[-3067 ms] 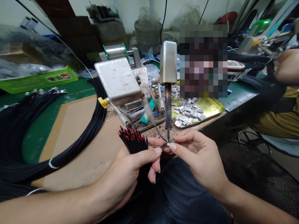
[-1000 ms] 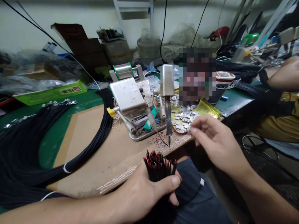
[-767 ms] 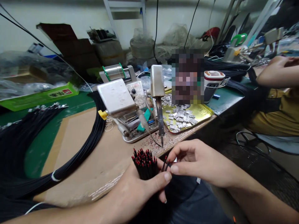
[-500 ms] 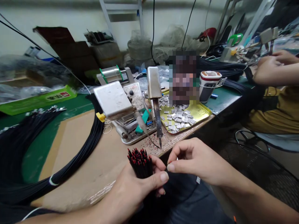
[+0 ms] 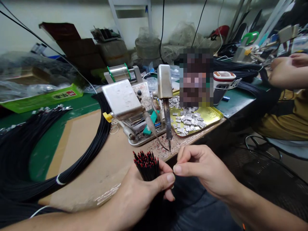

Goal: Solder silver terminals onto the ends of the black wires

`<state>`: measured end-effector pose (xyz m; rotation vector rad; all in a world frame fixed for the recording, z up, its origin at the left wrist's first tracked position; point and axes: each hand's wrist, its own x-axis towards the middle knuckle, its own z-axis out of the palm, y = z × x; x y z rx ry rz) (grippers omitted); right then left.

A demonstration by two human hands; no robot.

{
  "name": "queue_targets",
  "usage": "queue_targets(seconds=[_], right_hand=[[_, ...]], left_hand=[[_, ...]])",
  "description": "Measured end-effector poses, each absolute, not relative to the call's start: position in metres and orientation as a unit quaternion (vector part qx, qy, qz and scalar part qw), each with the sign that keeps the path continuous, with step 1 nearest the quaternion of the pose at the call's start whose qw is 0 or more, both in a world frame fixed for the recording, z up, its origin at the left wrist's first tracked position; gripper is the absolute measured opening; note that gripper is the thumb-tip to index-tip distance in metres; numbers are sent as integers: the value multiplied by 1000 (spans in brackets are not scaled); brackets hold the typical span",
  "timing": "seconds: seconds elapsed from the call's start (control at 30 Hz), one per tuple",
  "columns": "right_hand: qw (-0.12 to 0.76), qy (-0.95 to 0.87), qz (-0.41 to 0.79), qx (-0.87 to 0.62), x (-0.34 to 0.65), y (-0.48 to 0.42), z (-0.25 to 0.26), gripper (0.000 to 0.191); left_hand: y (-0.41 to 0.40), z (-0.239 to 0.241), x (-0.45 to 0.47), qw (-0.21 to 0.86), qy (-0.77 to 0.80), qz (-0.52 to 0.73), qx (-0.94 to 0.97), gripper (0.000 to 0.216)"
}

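Observation:
A bundle of black cables (image 5: 147, 166) with stripped red and black ends pointing up stands in my left hand (image 5: 144, 189), whose fingers wrap round it. My right hand (image 5: 202, 168) is pinched, thumb against forefinger, just right of my left thumb tip. Whatever lies in that pinch is too small or hidden to make out. Just above and left of my right hand, a soldering iron (image 5: 168, 122) points tip down from its metal holder. Beyond it, a yellow tray (image 5: 213, 114) carries a heap of silver USB connectors (image 5: 191, 120).
A metal soldering stand (image 5: 122, 99) with a solder spool (image 5: 119, 73) rises behind my hands. Tied black cables (image 5: 96, 144) curve over the cardboard (image 5: 79, 141) at left. Wire scraps lie beneath the iron. At right, a co-worker's hands (image 5: 286, 70) are raised over the bench.
The view has shifted slightly, so the bench appears further right. The USB connector that hung below my right hand is out of sight. My left hand still grips the bundle.

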<state>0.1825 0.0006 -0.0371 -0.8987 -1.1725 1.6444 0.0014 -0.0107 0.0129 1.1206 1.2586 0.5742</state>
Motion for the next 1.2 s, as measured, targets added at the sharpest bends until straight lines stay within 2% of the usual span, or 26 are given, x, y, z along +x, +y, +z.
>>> queue_targets(seconds=[0.17,0.3,0.37,0.53,0.83,1.2], right_hand=[[521,-442,639,-352,166,-13,-45,25],[493,-462,616,-406,173,-7,-39,21],[476,-473,596,-441,181,1,-35,16],[479,-467,581,-464,188,12,-28,24],[476,-425,632,-440,174,12,-36,29],[522,-384,647,-402,168,10,-39,28]], left_hand=[[-12,9,-1,617,543,234,519,21],[-10,7,0,641,539,249,486,18],[-7,7,0,643,548,281,456,26],[-1,6,0,653,545,344,397,35],[1,5,3,623,562,371,398,24],[1,4,1,609,551,368,437,18]])
